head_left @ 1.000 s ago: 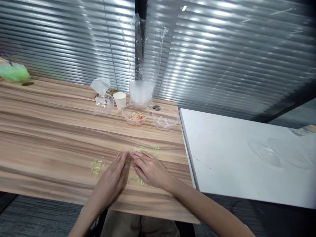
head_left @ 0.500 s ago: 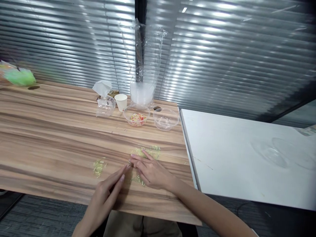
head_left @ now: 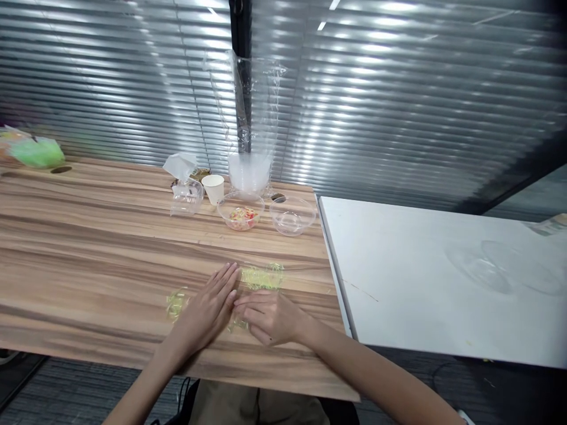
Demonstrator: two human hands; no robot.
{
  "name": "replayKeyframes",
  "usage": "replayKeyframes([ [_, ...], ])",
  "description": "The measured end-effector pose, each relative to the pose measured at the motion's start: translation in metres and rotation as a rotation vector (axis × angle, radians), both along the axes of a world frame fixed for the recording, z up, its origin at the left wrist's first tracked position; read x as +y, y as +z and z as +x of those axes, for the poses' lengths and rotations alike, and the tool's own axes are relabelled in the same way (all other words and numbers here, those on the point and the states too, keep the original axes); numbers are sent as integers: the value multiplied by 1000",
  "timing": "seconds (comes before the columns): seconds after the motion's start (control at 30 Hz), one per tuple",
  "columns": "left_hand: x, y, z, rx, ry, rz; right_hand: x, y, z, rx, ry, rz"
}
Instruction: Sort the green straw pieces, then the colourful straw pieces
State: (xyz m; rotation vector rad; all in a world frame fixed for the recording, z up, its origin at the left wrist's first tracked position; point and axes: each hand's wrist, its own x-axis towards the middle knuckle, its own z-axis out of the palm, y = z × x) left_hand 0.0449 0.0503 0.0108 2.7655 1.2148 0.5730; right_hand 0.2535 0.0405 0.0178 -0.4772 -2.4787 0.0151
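My left hand (head_left: pixel 209 308) lies on the wooden table with its fingers straight and together, the tips beside a pile of small yellow-green tube-like pieces (head_left: pixel 261 277). Against it, my right hand (head_left: pixel 271 317) rests with bent fingers, its fingertips close to my left thumb. What those fingertips hold, if anything, is hidden. A smaller heap of the same pieces (head_left: pixel 177 303) sits left of my left hand. A few more pieces (head_left: pixel 239 324) show below, between the two hands.
Toward the back stand a clear bowl of red and yellow bits (head_left: pixel 243 218), another clear bowl (head_left: pixel 292 219), a paper cup (head_left: pixel 214 189), a clear container (head_left: pixel 186 198) and bagged stacked bowls (head_left: pixel 250 171). A white table (head_left: pixel 398 277) adjoins on the right, bearing clear lids (head_left: pixel 478 268).
My left hand has moved up and flattened beside the main pile. My right hand has drawn down off that pile and its fingers have curled. The view has shifted slightly.
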Motion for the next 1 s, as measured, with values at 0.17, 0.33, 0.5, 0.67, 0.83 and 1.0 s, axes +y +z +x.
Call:
replayKeyframes([
  [0.17, -3, 1, -1, 78, 8, 20, 1, 0, 0, 48, -9, 18],
  [0.33, -14, -6, -17, 141, 104, 167, 1, -3, 1, 41, -30, -6],
  [0.5, -28, -9, -44, 207, 170, 257, 3, -1, 2, 4, -79, 21],
  [0.67, -26, 0, -57, 210, 143, 291, 3, 2, 1, 19, -231, -14],
  [0.83, -9, 20, -41, 211, 17, 125, 3, 2, 1, -34, -308, -48],
  [1.0, 13, 29, -12, 182, -123, -71, 5, 0, -1, 7, -335, -6],
])
